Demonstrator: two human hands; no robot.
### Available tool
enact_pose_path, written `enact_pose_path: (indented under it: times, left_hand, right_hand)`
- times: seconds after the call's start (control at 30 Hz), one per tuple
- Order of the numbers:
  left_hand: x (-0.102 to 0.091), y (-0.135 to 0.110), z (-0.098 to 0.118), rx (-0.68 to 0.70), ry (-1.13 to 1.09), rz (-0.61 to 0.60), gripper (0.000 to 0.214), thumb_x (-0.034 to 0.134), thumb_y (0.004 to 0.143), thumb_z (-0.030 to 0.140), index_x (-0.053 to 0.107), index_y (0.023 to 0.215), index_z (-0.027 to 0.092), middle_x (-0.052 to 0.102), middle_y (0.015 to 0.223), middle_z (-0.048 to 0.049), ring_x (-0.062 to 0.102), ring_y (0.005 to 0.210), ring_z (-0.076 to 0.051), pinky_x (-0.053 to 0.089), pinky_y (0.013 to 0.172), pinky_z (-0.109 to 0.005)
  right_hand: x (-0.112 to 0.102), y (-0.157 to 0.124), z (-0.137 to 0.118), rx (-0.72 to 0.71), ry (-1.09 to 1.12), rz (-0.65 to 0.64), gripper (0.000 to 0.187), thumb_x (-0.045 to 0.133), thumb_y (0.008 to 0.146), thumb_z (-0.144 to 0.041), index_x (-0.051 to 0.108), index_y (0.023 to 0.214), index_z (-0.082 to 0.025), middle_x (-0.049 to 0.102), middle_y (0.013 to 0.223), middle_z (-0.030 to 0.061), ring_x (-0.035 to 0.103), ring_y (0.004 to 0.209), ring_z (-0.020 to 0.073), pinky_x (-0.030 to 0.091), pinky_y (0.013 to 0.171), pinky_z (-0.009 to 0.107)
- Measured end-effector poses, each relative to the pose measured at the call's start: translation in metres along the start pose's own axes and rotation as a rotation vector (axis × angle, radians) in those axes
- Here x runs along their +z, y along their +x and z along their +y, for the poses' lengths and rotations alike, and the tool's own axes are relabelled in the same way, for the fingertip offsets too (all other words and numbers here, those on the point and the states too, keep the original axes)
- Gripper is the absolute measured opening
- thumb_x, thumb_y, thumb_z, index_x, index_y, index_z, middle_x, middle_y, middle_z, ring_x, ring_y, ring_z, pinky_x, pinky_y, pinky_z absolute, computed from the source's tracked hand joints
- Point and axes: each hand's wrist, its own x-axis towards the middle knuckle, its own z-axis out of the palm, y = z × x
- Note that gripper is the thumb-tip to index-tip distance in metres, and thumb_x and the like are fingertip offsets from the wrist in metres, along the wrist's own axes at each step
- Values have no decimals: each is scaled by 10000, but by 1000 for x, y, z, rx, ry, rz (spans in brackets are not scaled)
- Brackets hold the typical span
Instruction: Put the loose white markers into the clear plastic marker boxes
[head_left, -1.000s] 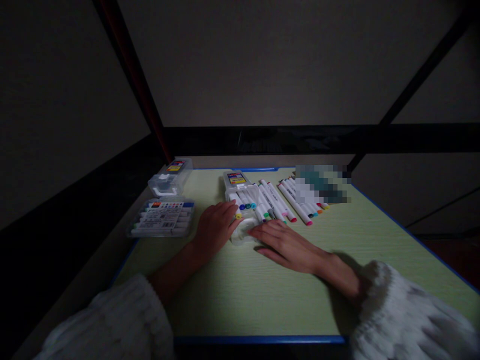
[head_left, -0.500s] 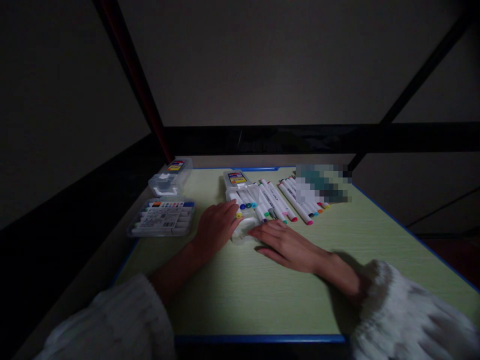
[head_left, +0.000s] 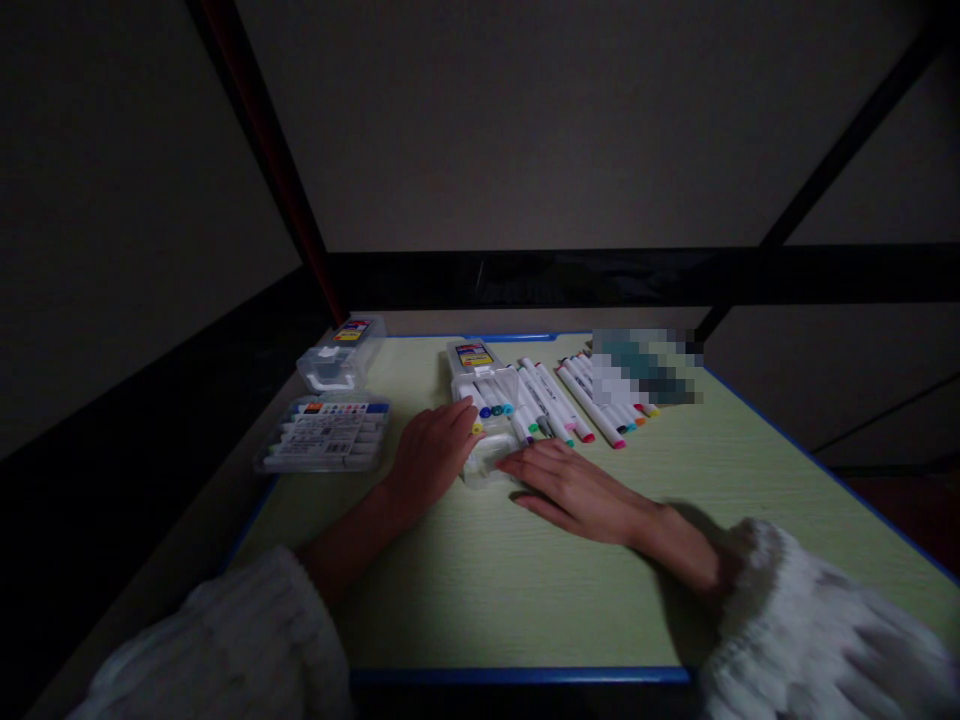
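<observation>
A clear plastic marker case (head_left: pixel 484 395) lies open at the middle of the green table (head_left: pixel 525 590), with several white markers inside. My left hand (head_left: pixel 433 452) rests against the case's left side, fingers curled around its near end. My right hand (head_left: pixel 574 490) lies flat on the table, fingers stretched out, fingertips touching the case's near right corner. A row of loose white markers (head_left: pixel 570 400) with coloured caps lies just right of the case.
At the left edge sit a flat closed marker pack (head_left: pixel 326 435) and a smaller clear box (head_left: pixel 337 357) behind it. A blurred-out patch (head_left: pixel 646 367) covers something at the back right. Dark rails and a wall stand behind the table.
</observation>
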Motion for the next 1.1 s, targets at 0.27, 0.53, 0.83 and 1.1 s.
enact_pose_path:
  times: [0.27, 0.53, 0.83, 1.1]
  left_hand:
    - [2, 0, -1, 13, 5, 12, 297, 622, 779, 217, 537, 1052, 141, 614, 1127, -81, 615, 947, -207, 496, 766, -315]
    - [8, -2, -4, 4, 10, 1, 255, 573, 816, 224, 546, 1061, 157, 608, 1138, -79, 603, 981, -198, 480, 801, -306]
    - [5, -1, -3, 4, 5, -37, 259, 533, 837, 190, 526, 1093, 150, 584, 1173, -101, 585, 1020, -200, 477, 814, -314]
    - [6, -2, -3, 22, 17, -40, 282, 546, 827, 180, 518, 1105, 143, 582, 1176, -99, 589, 1008, -205, 484, 792, -317]
  right_hand:
    - [0, 0, 0, -3, -8, 0, 356, 398, 895, -273, 447, 1217, -128, 581, 1064, 118, 508, 994, 217, 380, 897, 405]
    - [2, -1, 2, -11, 1, 8, 361, 390, 897, -278, 436, 1228, -141, 580, 1056, 112, 510, 985, 213, 379, 894, 408]
    - [0, 0, 0, 5, 2, -15, 359, 390, 895, -278, 451, 1214, -123, 582, 1043, 116, 498, 987, 214, 376, 906, 408]
    - [0, 0, 0, 12, -6, -28, 357, 388, 896, -273, 454, 1210, -116, 574, 1064, 117, 494, 988, 222, 382, 899, 412]
